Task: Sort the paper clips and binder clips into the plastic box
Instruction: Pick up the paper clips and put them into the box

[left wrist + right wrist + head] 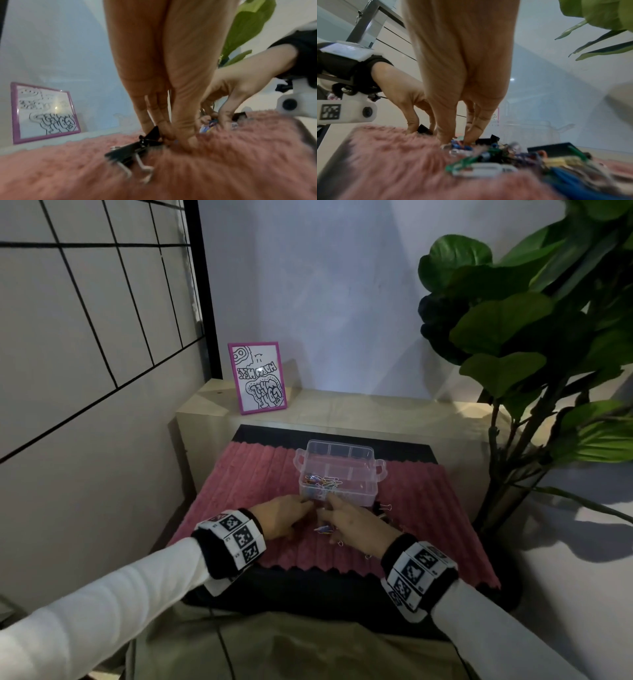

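Observation:
The clear plastic box (pixel 371 491) stands on a pink fuzzy mat (pixel 260 474), with coloured paper clips (pixel 322 481) in its front left compartment. Both hands reach down to the mat just in front of it. My left hand (pixel 173 139) pinches its thumb and fingertips together at the edge of a black binder clip (pixel 152 134); a second one (pixel 126 152) lies beside it. My right hand (pixel 457 140) pinches into a pile of loose coloured paper clips (pixel 505 155). More black binder clips (pixel 556 150) lie in that pile.
A pink-framed drawing (pixel 257 378) leans on the wooden ledge (pixel 359 409) behind the mat. A large leafy plant (pixel 531 337) stands to the right. A few binder clips (pixel 385 506) lie right of the box's front corner.

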Demonstrator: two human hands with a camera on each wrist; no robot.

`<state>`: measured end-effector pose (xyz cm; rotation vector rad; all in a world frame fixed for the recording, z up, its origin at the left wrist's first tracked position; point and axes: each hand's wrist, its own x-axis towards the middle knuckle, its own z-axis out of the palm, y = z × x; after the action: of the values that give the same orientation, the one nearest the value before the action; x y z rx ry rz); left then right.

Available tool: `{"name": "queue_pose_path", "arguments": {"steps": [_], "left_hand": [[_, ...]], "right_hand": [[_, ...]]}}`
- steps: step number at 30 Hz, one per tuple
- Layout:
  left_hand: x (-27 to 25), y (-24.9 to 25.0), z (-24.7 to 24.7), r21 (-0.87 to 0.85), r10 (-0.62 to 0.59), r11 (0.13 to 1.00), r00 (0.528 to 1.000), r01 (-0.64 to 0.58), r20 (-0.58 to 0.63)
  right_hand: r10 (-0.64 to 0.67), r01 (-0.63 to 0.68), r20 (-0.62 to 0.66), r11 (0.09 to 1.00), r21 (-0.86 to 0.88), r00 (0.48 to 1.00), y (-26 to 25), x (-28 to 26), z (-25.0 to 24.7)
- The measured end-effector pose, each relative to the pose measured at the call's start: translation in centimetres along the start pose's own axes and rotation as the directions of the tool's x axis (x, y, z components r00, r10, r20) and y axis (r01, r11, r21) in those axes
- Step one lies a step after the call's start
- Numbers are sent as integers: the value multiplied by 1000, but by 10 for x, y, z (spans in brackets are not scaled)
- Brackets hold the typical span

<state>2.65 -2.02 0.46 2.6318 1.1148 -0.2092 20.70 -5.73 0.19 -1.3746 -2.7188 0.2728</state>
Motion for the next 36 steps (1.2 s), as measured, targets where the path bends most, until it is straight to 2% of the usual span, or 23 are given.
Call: {"name": "queue_pose_path", "arguments": {"steps": [3,6,8,10,12,14,16,18,20,22,27,33,36], "left_hand": [[-2,-7,3,-1,29,1000,999,-29,-23],[1,-6,0,-1,27,1000,999,-27,-19],[3,-5,-4,-12,17,1000,1000,-17,1],[4,-4,-7,-71,-12,997,999,14,34],[1,-7,-11,-128,-15,991,997,25,79],[-1,-9,-13,-155,2,988,994,15,107],[-4,-10,-17,-225,16,974,997,2,77],[-6,-8,-22,-296,38,954,999,-39,-11],[-5,-1,-26,-360,40,930,995,-72,-94],[1,12,-27,-383,37,920,992,-81,-122],[28,44,-11,-200,193,961,981,-192,-11],[39,52,1,-36,266,963,964,-267,-26],[39,51,-1,-24,274,961,961,-275,-41]], "right_hand": [[-41,38,-97,999,-27,994,-2,-12,5],[-67,62,-106,997,-50,992,-2,-14,8],[-29,33,-98,998,45,995,1,-12,7],[77,-60,-70,975,216,995,5,-10,2],[211,-170,-55,896,411,976,10,-10,-4],[328,-219,-73,765,606,942,17,-13,-12],[399,-205,-89,635,745,913,25,-17,-19],[415,-168,-82,532,830,906,31,-22,-25],[423,-139,-78,459,877,903,35,-27,-29],[439,-120,-80,409,904,895,37,-28,-31],[490,-70,-78,277,958,868,42,-26,-26],[496,-36,-33,129,991,868,45,-31,-33],[510,-20,-17,67,998,860,46,-27,-33]]}}
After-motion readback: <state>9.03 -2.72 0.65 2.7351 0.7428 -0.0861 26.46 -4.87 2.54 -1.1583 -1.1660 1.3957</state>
